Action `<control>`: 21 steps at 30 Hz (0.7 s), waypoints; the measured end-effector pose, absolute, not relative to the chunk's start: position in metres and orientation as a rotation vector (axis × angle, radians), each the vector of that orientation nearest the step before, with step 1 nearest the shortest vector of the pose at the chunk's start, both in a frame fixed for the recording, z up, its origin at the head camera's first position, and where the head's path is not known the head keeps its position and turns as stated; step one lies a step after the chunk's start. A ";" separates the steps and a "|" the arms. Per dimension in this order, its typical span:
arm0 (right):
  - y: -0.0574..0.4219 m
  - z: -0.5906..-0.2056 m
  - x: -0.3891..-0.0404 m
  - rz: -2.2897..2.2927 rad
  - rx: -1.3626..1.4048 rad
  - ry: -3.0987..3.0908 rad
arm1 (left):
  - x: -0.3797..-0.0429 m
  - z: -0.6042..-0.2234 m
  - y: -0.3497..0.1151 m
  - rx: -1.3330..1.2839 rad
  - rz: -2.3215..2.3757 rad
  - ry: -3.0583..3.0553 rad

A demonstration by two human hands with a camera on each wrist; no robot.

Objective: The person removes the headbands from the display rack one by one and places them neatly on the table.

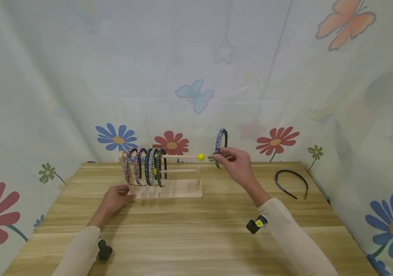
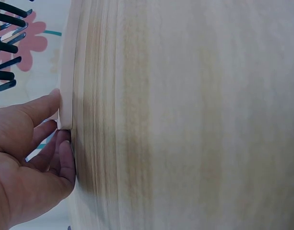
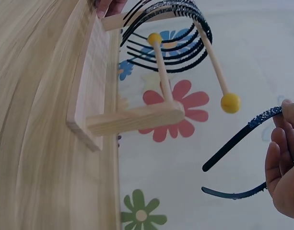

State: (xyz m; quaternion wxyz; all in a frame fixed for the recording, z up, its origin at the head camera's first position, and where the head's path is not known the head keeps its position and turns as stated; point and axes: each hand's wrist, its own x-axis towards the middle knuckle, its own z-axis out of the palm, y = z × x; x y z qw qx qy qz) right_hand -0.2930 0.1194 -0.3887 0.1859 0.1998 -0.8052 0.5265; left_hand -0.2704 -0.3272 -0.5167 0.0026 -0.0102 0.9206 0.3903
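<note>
My right hand [image 1: 238, 165] pinches a blue glittery headband [image 1: 218, 142] between thumb and fingers. It is raised just to the right of the yellow ball [image 1: 201, 157] that tips a wooden rod. In the right wrist view the headband's two black ends [image 3: 228, 152] point toward the wooden stand, apart from it. Several sparkly headbands [image 1: 136, 168] in pink, black and silver hang on the rod toward its left end. My left hand [image 1: 114, 199] grips the front left corner of the stand's base [image 1: 179, 189], the thumb against its face [image 2: 66, 96].
Another dark headband [image 1: 291, 171] lies on the wooden table [image 1: 217, 237] at the right. A second, lower rod [image 3: 162, 72] with a yellow ball belongs to the stand, near its upright [image 3: 137, 120]. A flowered cloth [image 1: 141, 76] hangs behind the table.
</note>
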 end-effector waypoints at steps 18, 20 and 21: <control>0.162 -0.421 -0.307 1.471 0.348 -2.368 | -0.269 -0.514 -0.327 -0.029 1.213 2.885; 0.166 -0.426 -0.308 1.460 0.323 -2.382 | -0.270 -0.514 -0.327 -0.030 1.214 2.882; 0.168 -0.428 -0.308 1.451 0.312 -2.389 | -0.270 -0.514 -0.327 -0.031 1.217 2.880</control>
